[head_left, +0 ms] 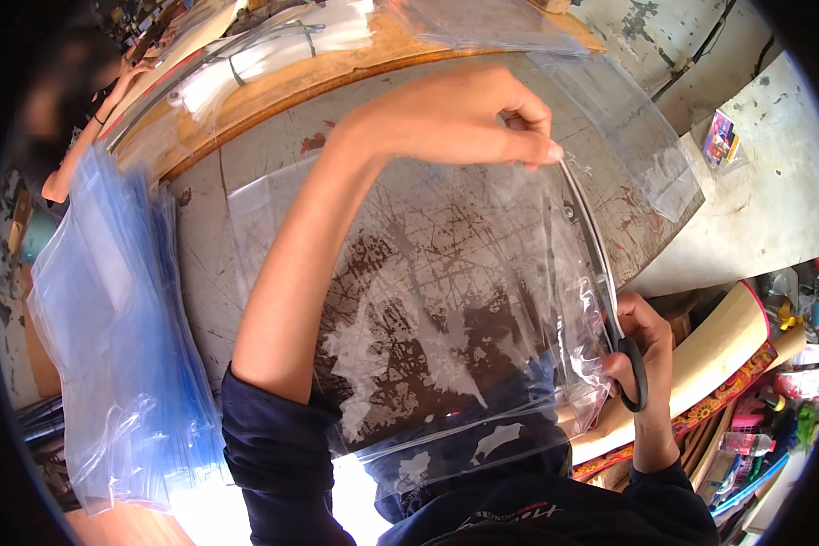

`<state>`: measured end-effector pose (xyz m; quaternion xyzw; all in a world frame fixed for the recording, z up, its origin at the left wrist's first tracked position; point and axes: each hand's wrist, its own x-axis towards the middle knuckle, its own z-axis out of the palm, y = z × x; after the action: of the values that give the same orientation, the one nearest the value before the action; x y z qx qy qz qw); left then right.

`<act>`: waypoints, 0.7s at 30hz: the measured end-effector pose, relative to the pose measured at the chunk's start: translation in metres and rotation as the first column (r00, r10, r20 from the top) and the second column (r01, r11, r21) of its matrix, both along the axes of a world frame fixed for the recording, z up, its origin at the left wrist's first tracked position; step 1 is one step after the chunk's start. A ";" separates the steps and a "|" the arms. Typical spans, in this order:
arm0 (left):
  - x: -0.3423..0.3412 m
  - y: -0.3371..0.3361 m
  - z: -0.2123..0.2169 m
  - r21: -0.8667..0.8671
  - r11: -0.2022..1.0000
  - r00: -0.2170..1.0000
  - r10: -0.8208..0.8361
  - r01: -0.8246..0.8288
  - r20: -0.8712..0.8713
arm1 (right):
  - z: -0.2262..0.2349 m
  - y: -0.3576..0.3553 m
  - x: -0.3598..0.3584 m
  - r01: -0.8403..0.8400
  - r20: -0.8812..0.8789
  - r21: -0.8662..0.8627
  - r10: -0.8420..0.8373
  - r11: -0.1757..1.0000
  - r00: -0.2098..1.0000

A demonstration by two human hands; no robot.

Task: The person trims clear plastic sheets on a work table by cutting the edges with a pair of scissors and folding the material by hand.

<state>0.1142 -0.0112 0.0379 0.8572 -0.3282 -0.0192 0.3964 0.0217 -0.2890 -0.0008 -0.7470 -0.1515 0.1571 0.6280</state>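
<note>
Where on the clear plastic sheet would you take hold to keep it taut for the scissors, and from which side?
Pinch the clear plastic sheet at its far corner, as the left hand does, coming from above. The scissors in the right hand run along the right edge, so a grip at that edge's far end probably pulls the limp film straight along the cut.

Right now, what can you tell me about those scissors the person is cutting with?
The scissors have long, slim metal blades and dark loop handles. The right hand grips the handles at the worn table's right edge. The blades point away from the person, running along the right edge of a clear plastic sheet, whose far end the left hand pinches taut.
</note>
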 end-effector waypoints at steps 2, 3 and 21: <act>-0.005 -0.001 0.006 0.071 0.997 1.000 -0.003 0.004 -0.006 | 0.003 -0.002 -0.001 0.033 -0.049 0.010 -0.033 0.999 0.998; -0.009 -0.002 0.008 0.198 0.978 0.998 0.061 -0.057 -0.015 | 0.002 -0.005 -0.001 0.045 -0.048 0.014 -0.044 0.999 0.998; -0.027 -0.019 -0.011 0.650 0.754 0.994 0.111 -0.094 0.015 | -0.030 -0.059 -0.029 0.145 -0.211 0.018 -0.138 0.989 0.968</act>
<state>0.0871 -0.0297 0.0270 0.9578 -0.2488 -0.1203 0.0794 -0.0073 -0.3477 -0.0307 -0.7247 -0.0338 0.1871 0.6623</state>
